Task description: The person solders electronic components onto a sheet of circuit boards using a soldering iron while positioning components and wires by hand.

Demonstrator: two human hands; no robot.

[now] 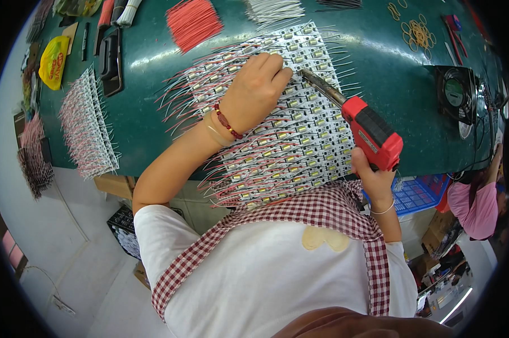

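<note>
A large panel of small white circuit boards lies at the table's near edge, against my checked apron. Rows of yellowish components cover it, and red and white wires stick out along its left side. My left hand rests over the panel's upper part, fingers pinched together near the soldering tip; whatever they hold is hidden. My right hand is wrapped round the grip of a red and black soldering gun. Its metal tip points up and left, down at the boards just right of my left fingers.
Beyond the panel lie red wires and white wires. Rubber bands and a black fan are on the right. Leftward are another wired panel, a black case and a yellow bag. A person in pink sits at right.
</note>
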